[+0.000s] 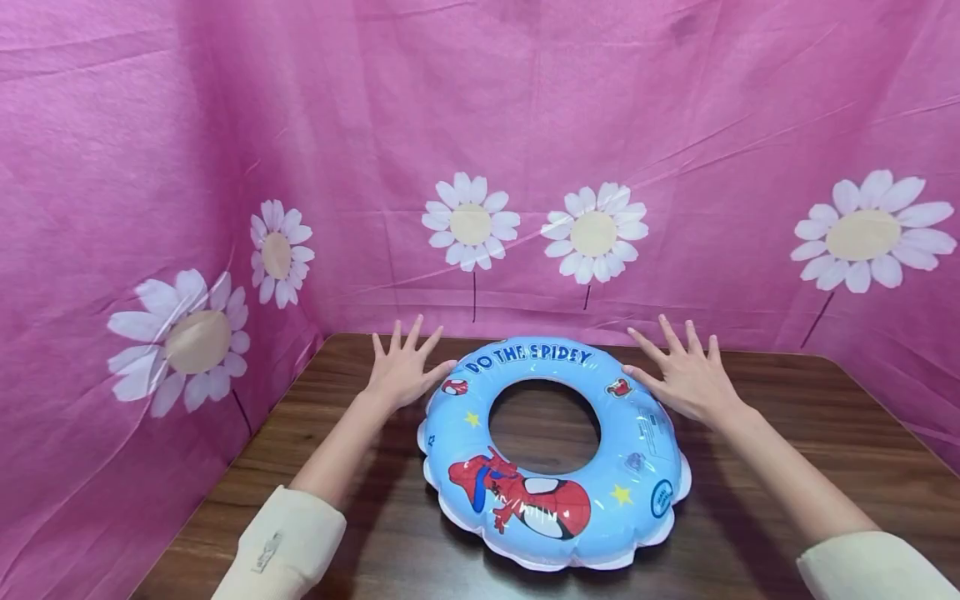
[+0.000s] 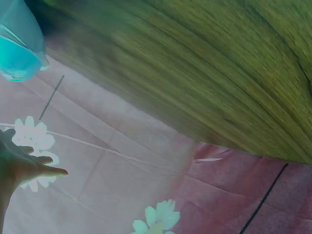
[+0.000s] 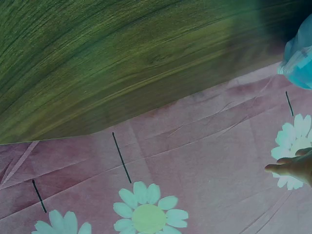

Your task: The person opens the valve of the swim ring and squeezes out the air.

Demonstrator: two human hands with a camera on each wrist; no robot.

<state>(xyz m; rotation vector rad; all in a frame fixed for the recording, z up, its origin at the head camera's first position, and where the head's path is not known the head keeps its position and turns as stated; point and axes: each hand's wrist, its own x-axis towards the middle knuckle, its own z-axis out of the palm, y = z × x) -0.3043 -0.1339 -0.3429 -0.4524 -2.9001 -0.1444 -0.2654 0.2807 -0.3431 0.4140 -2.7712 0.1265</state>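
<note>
A blue inflatable swim ring (image 1: pixel 637 433) with a scalloped edge lies on the dark wooden table (image 1: pixel 300 433). Printed on it are a red cartoon figure, yellow stars and the words "DO THE SPIDEY". At the ring's far left is my left hand (image 1: pixel 401 371), fingers straight and spread, thumb tip at the rim. My right hand (image 1: pixel 690 379) is spread the same way at the far right, its thumb over the ring's edge. Only part of the left hand (image 2: pixel 19 168) shows in the left wrist view, and a piece of the right hand (image 3: pixel 295 166) in the right wrist view.
Pink cloth (image 1: pixel 375 108) printed with white daisies hangs behind the table and along its left side. The table's far edge lies just beyond both hands. Light sleeves (image 1: pixel 288 542) cover the forearms near the front.
</note>
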